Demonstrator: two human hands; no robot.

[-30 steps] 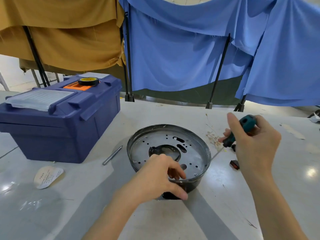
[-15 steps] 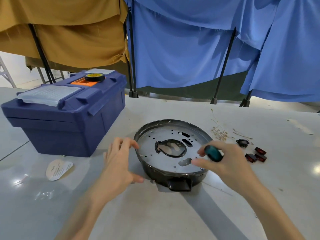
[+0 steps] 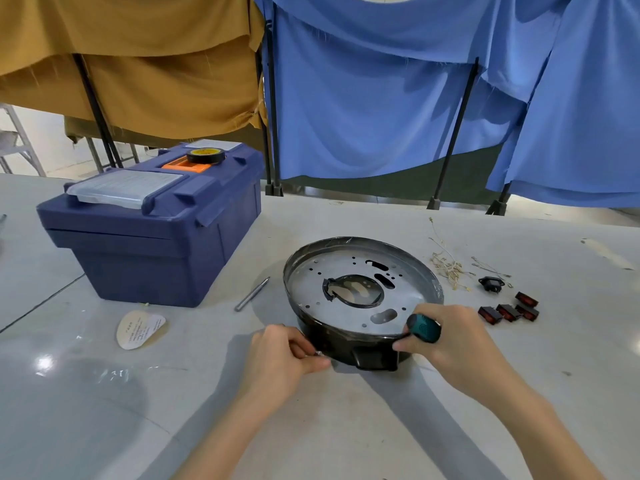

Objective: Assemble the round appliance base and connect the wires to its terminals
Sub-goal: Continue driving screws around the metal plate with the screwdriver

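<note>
The round appliance base (image 3: 360, 271), a black shell with a perforated grey metal plate inside, sits on the white table (image 3: 104, 410). My left hand (image 3: 282, 355) is on the table at the base's near left edge, fingertips pinched on a small shiny piece that looks like a screw. My right hand (image 3: 450, 341) grips a teal-handled screwdriver (image 3: 423, 327) at the near right rim; its shaft is hidden. Loose wires (image 3: 450, 268) lie to the right of the base.
A blue toolbox (image 3: 152, 226) with a tape roll (image 3: 205, 156) on top stands at the left. A metal rod (image 3: 252, 294) and an oval label (image 3: 140, 329) lie between toolbox and base. A black socket (image 3: 491, 283) and several red switches (image 3: 509, 310) lie at the right.
My left hand came off the base's rim and dropped to the table at its near left edge, closing on a small piece. My right hand brought the screwdriver down to the near rim.
</note>
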